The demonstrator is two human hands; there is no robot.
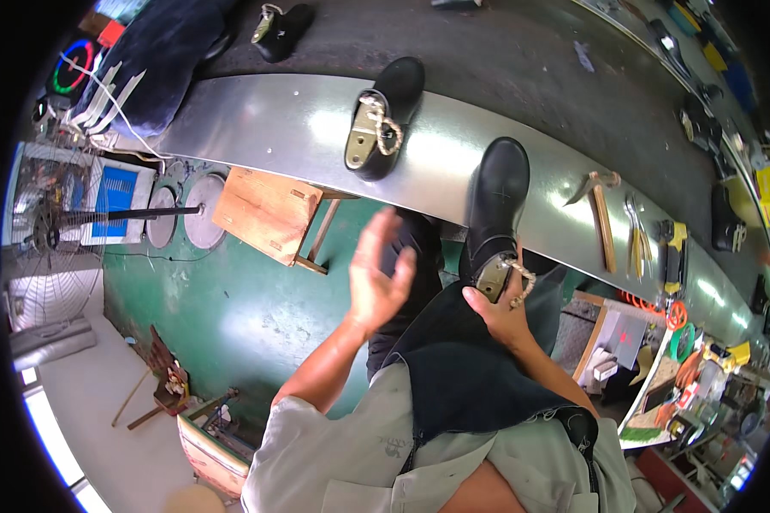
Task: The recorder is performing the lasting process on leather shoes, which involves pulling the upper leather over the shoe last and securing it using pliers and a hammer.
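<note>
A black boot (498, 205) mounted on a last rests against the edge of the shiny metal workbench (274, 120). My right hand (498, 309) grips its lower end, where a metal plate and a loop of rope show. My left hand (376, 274) hangs in the air to the left of the boot, fingers spread, holding nothing. A second black boot (385, 115) with a metal plate and rope lies on the bench further left. A dark apron covers my lap below both hands.
A hammer (603, 214), pliers (635, 235) and a yellow-black tool (672, 252) lie on the bench to the right. A wooden stool (265, 214) stands on the green floor at left, beside a fan (51, 231). Another shoe (281, 30) sits at the top.
</note>
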